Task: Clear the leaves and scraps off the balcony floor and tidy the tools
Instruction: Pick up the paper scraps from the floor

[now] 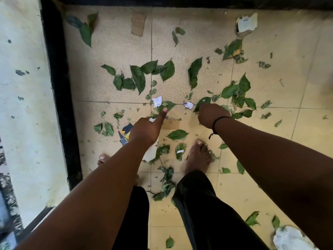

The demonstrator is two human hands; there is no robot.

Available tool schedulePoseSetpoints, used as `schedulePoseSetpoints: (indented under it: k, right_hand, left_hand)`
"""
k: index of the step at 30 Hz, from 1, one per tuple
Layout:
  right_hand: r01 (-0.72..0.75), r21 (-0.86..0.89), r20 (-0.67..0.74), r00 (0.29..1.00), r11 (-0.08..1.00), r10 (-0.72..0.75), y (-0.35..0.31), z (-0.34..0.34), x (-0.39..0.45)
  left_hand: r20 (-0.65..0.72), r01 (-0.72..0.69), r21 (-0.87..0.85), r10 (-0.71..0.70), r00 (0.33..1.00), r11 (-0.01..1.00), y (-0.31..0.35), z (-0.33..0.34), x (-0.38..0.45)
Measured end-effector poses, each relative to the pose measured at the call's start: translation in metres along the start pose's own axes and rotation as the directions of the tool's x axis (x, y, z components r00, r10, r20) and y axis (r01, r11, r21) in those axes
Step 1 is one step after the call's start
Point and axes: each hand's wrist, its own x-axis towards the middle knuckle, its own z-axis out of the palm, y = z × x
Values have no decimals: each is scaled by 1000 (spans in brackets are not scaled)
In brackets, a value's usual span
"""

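Reaching down over the leaf-strewn floor (198, 42), the left hand (146, 130) sticks its thumb out over a leaf (166, 105). The right hand (210, 115) is curled; its grasp cannot be told. Paper scraps (157, 101) lie between the leaves.

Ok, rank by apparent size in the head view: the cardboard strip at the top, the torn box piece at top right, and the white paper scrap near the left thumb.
1-2. Cardboard strip and torn box piece: look alike, unranked.
3. White paper scrap: smallest.
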Motion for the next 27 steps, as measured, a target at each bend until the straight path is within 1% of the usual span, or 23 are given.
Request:
schedulePoseSetpoints:
  k: [2, 4, 6, 8, 10, 12, 15, 17, 20, 23, 27]
  right_hand:
    - [-22, -1, -42, 999, 1000, 21, 0, 3, 3]
    - [-15, 1, -80, 997, 1000, 15, -4, 6, 8]
    - [9, 20, -142, 990, 1000, -6, -8, 10, 15]
    - [20, 65, -190, 982, 998, -7, -13, 12, 22]
    - [27, 128, -196, 981, 991, -1, -17, 16, 31]
    - [55, 147, -193, 981, 988, -26, -24, 19, 38]
    - [103, 37, -231, 969, 994, -91, -29, 23, 48]
    - [114, -28, -234, 965, 993, -117, -27, 23, 53]
    - [95, -109, -204, 972, 990, -115, -22, 20, 55]
    - [96, -113, -188, 975, 989, -116, -20, 18, 54]
    - [109, -116, -164, 978, 987, -128, -23, 19, 54]
  left_hand:
    - [7, 2, 5, -2, 1000, 1000, -2, -1, 4]
    - [49, -50, -11, 51, 998, 999, -6, -2, 12]
    - [84, -100, -72, 106, 991, 992, -14, -2, 23]
    - [99, -102, -93, 112, 989, 990, -21, -2, 33]
    - [118, -88, -98, 99, 988, 991, -25, -3, 38]
    - [130, -74, -147, 93, 987, 986, -30, -6, 40]
    - [135, -44, -252, 80, 988, 967, -35, -10, 40]
    - [136, -23, -271, 61, 989, 962, -42, -11, 42]
    - [162, 11, -262, 33, 986, 965, -53, -9, 44]
    - [173, 56, -282, -6, 985, 958, -63, -8, 43]
    - [208, 82, -321, -14, 978, 944, -66, -13, 41]
